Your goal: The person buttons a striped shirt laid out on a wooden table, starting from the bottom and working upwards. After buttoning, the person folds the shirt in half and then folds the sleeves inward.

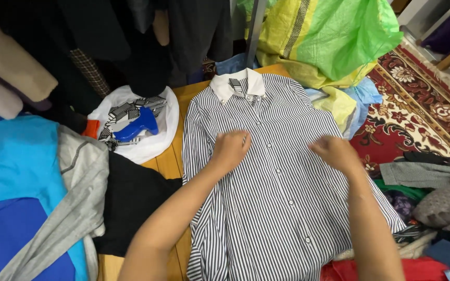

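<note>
Striped shirt (282,208) — black and white, with a white collar (237,83) — lies flat and front side up on a wooden table (169,161), the collar pointing away from the person and the buttons running down the middle. Both hands rest on the chest part of it. The left hand (230,148) is loosely curled, fingers bent down onto the cloth just left of the button line; it seems to pinch a little fabric, but a real grip I cannot tell. The right hand (335,152) is also half closed, its fingertips pressing on the right side of the chest, near the sleeve. The two hands are apart from each other, with the button line between them.

On the left of the shirt, a black garment (131,205) lies touching its sleeve, and beyond it a grey top (76,192) over blue cloth (14,166). A white plastic bag (149,143) near the far left corner holds a patterned fabric and a blue tagging gun (137,125). Behind the collar stands a big yellow and green sack (334,36). At the right — a red patterned carpet (417,114) and a heap of folded clothes (433,198).
</note>
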